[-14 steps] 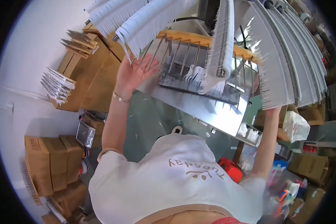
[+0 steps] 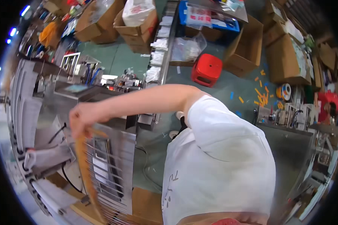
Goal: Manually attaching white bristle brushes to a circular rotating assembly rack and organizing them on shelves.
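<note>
My right hand reaches across to the left, its fingers closed around the upper end of a wooden bar. A row of thin metal rods sticks out from that bar toward my body. Beneath the rods lies a dark-framed plate on a metal table. The lower end of the bar runs toward the bottom edge of the view, where it blurs. No part of my left hand shows.
White sheet-like pieces hang on racks at the far left. Metal machinery stands beyond my forearm. A red stool, cardboard boxes and scattered orange strips are on the floor. Another machine is at the right.
The view has swung to the right, so the rodded bar now appears at the left. My right hand, earlier partly hidden by hanging white pieces, grips the bar's end. My left hand has left the view.
</note>
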